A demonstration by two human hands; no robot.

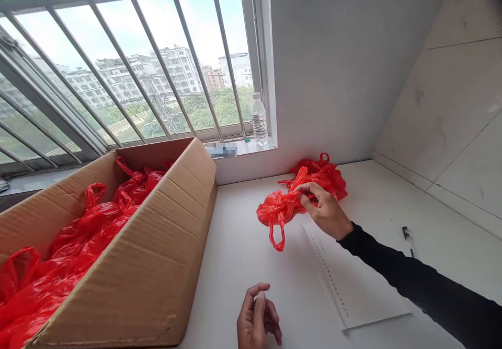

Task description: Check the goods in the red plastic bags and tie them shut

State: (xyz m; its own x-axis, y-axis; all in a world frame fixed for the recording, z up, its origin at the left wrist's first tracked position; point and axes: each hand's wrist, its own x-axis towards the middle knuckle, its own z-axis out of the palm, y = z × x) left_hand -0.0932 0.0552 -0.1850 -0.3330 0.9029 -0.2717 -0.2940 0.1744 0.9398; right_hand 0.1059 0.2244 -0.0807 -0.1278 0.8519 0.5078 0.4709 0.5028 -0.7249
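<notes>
My right hand [323,213] pinches a red plastic bag [276,208] between thumb and fingers. The bag is bunched and knotted, and one handle loop dangles below it over the white tabletop [231,244]. Just behind it, against the wall, lies a heap of more red plastic bags [333,176], partly hidden by my hand. At the bottom of the view, my left hand [257,317] is loosely curled, its fingers apart and nothing in them. A large open cardboard box [157,239] stands to the left, with several red plastic bags [98,223] inside.
An open notebook or sheet of paper [364,291] lies under my right forearm. Farther right is a black-and-white pen [408,242]. A water bottle [259,119] stands on the windowsill beside a blurred item [221,150]. A barred window [157,67] fills the back left.
</notes>
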